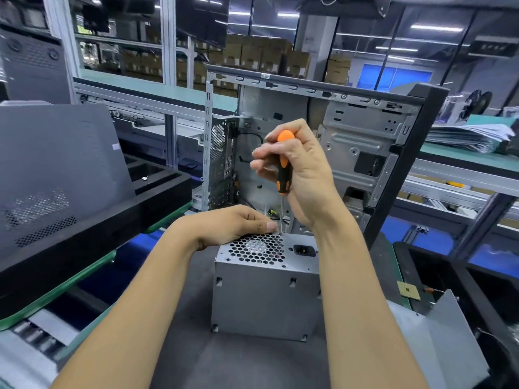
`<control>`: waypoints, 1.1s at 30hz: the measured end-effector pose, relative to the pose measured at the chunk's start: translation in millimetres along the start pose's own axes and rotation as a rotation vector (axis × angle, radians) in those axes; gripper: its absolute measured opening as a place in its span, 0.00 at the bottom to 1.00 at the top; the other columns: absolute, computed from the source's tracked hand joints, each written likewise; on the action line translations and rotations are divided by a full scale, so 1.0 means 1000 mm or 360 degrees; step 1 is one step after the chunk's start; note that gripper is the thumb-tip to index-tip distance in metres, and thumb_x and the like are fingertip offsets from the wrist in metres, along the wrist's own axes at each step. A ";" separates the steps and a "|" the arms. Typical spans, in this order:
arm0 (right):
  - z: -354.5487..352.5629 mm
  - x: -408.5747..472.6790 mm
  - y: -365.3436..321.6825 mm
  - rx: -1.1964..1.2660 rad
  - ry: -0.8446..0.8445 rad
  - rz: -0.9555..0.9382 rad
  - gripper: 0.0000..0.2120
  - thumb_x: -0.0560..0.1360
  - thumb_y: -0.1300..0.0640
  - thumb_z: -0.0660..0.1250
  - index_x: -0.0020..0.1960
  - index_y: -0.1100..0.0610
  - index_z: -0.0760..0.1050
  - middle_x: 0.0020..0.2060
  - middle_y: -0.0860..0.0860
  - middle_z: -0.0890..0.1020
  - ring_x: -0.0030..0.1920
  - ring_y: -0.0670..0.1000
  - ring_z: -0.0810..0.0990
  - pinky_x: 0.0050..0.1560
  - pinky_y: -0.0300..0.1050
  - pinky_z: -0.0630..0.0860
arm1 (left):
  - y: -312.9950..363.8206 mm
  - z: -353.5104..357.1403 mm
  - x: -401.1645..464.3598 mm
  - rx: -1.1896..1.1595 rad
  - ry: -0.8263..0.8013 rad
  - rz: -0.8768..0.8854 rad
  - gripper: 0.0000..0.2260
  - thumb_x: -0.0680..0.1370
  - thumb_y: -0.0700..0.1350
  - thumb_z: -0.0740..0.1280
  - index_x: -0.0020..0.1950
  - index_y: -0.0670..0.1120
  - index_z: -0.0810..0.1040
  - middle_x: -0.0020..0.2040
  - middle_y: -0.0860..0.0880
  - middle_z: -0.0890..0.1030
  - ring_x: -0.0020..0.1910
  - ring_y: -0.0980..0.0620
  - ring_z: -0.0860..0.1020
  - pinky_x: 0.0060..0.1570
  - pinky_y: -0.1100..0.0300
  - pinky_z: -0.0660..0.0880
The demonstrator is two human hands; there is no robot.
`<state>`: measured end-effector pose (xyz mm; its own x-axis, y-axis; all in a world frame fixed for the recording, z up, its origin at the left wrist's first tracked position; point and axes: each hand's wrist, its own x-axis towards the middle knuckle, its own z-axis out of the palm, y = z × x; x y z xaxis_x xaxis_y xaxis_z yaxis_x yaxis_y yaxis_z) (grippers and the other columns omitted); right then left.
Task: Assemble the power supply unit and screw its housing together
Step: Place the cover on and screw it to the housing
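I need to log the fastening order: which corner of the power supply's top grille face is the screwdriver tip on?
The far corner beside the power socket, where the left hand steadies the screwdriver; other corners are untouched.

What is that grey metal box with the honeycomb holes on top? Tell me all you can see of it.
The power supply unit is a dull grey sheet-metal box standing on the dark work surface. Its top face has a honeycomb grille with a fan beneath and a black power socket beside it. The left hand rests on the top's far edge, and the screwdriver, gripped upright by the right hand, has its tip at the top's far edge, beside the grille.
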<state>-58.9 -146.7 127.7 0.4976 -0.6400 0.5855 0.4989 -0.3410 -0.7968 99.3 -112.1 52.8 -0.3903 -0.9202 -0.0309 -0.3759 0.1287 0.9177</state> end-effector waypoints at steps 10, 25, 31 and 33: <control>-0.002 -0.014 -0.020 -0.0228 0.0336 0.0048 0.06 0.79 0.64 0.53 0.50 0.58 0.68 0.32 0.53 0.73 0.27 0.51 0.69 0.28 0.40 0.64 | 0.038 0.015 -0.016 0.0863 0.0416 0.0065 0.11 0.82 0.60 0.66 0.52 0.54 0.79 0.48 0.55 0.82 0.51 0.51 0.79 0.49 0.59 0.73; -0.007 -0.028 -0.045 -0.0426 0.0222 0.0008 0.06 0.72 0.64 0.56 0.48 0.57 0.66 0.32 0.52 0.77 0.34 0.51 0.75 0.37 0.46 0.74 | 0.008 0.203 -0.067 0.1308 0.0090 0.0471 0.17 0.78 0.61 0.71 0.59 0.51 0.77 0.53 0.53 0.78 0.53 0.56 0.74 0.53 0.51 0.76; -0.006 -0.032 -0.049 -0.0438 0.0240 0.0029 0.07 0.75 0.67 0.54 0.48 0.58 0.67 0.33 0.53 0.76 0.34 0.50 0.75 0.38 0.44 0.75 | -0.002 0.226 -0.047 0.1138 0.0112 0.0312 0.12 0.78 0.56 0.73 0.56 0.51 0.83 0.51 0.55 0.74 0.53 0.55 0.75 0.52 0.55 0.75; -0.005 -0.032 -0.050 -0.0425 0.0247 0.0037 0.08 0.76 0.68 0.53 0.48 0.58 0.67 0.33 0.54 0.76 0.34 0.50 0.75 0.38 0.44 0.75 | 0.000 0.227 -0.045 0.1127 0.0096 0.0285 0.10 0.79 0.54 0.72 0.54 0.50 0.84 0.53 0.53 0.76 0.54 0.53 0.76 0.53 0.54 0.75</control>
<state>-103.6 -113.0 147.4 0.3824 -0.7402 0.5531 0.2740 -0.4808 -0.8329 -74.3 13.1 -35.6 -0.4573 -0.8788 0.1362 -0.7718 0.4683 0.4302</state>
